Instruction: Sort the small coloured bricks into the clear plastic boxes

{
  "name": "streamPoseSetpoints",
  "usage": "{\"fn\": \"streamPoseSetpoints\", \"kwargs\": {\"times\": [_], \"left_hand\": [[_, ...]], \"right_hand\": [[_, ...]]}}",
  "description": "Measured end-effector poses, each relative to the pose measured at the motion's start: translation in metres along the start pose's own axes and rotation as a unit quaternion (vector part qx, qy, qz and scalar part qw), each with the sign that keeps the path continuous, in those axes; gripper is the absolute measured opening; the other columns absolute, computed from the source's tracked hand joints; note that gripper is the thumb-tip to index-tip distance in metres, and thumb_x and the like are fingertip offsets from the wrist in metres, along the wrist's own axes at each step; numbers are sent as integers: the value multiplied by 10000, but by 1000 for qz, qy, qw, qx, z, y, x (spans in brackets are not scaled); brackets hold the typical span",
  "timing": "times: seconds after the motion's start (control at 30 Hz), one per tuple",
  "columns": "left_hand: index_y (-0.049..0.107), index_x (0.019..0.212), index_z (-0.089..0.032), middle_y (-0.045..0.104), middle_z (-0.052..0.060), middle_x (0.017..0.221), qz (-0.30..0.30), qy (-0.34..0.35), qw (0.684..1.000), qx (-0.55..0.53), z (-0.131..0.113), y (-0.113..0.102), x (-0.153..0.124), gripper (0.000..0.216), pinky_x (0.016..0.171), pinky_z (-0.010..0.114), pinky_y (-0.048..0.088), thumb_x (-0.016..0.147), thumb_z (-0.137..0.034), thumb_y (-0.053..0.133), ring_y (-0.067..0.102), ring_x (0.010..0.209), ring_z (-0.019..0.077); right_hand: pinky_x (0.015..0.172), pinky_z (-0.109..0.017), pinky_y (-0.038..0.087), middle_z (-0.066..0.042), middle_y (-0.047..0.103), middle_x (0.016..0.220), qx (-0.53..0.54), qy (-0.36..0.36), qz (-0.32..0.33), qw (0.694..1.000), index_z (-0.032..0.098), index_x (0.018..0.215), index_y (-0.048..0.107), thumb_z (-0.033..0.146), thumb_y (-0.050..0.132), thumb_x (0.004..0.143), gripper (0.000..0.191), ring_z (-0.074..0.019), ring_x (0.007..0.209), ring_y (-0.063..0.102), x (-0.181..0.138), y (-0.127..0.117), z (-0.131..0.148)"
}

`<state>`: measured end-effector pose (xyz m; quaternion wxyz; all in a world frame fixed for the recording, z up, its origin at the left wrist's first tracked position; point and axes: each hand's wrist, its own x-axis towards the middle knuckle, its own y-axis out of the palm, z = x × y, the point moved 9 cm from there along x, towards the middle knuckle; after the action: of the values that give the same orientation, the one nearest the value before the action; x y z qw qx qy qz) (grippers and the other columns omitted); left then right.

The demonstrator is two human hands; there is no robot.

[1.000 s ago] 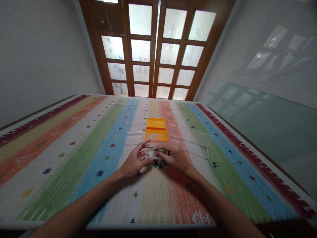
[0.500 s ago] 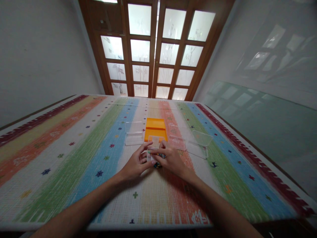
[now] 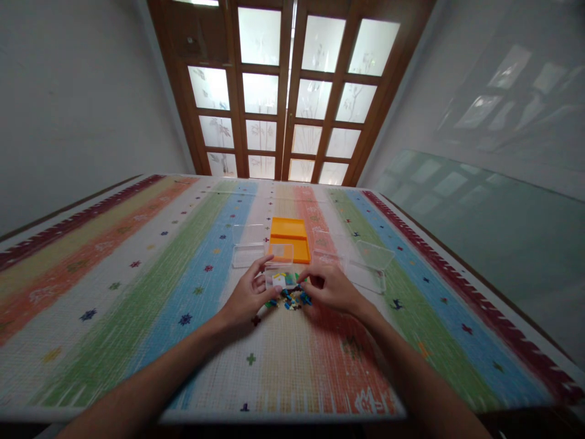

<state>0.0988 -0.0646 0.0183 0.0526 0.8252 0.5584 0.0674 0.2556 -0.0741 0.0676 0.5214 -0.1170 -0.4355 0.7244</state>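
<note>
1. The small clear case is in front of the person, above the cloth-covered counter. Taking it as the clock's centre, its long axis runs about nine to three, and its raised lid is at twelve.
2. The left hand, at eight, is the nearer one: it grips the case's left end, thumb in front, other fingers curled behind.
3. The right hand, at three, has bent fingers with tips close together just beside the right end; whether they pinch a piece, I cannot tell.
4. Loose coloured pieces lie at five; those inside the case look blurred.
5. The orange case is at twelve, partly covered by the lid.
6. One clear box is at ten; others, towards two and three, have faint edges.
</note>
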Motion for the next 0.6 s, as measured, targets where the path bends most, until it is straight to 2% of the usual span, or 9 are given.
{"fn": "streamPoseSetpoints", "kwargs": {"times": [0.1,0.2,0.3,0.6], "left_hand": [[454,1405,-216,557,145,1363,-32,12,999,17,-5,-7,2,756,1004,421,534,740,-276,809,669,1115,254],[450,1397,-205,546,132,1331,-60,22,997,34,-9,-14,3,742,992,412,541,746,-285,798,672,1067,227],[439,1407,-211,533,119,1320,-65,27,997,37,-11,-17,3,749,981,394,544,753,-296,793,670,1027,199],[446,1420,-229,538,118,1326,-58,29,997,33,-8,-19,4,758,978,399,540,756,-317,801,668,1022,196]], "right_hand": [[590,-232,354,-12,693,678,-42,-4,100,994,173,863,789,98,620,784,201,-123,583,544,-4,16,0],[646,-247,381,-31,754,795,-84,-3,148,985,206,904,800,97,622,799,235,-155,676,614,-6,27,3],[667,-257,382,-44,773,882,-115,-10,168,979,218,966,792,90,609,813,271,-174,728,642,-6,33,7],[640,-263,343,-52,751,823,-140,-1,156,978,201,916,775,119,607,826,208,-179,719,622,-7,30,5]]}}
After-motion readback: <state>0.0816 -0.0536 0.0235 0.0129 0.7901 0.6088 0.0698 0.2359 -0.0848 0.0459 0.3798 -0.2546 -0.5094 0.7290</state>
